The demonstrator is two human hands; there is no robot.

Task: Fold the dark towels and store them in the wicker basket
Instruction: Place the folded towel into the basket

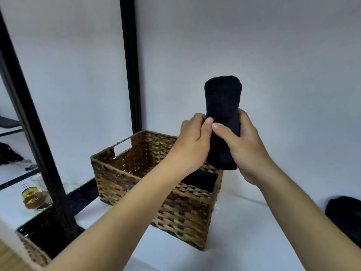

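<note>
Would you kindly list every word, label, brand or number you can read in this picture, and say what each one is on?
There is no readable text in this view.
Jar at the lower left: its yellow lid may carry a print, but it is too small and blurred to read.
Rolled towel, wicker basket: no label or tag shows.

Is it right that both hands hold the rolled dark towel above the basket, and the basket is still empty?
Not quite. Both hands, left and right, do hold the rolled towel above the basket, but the basket is not empty: the head view shows another dark towel already inside it, at its right end.
</note>
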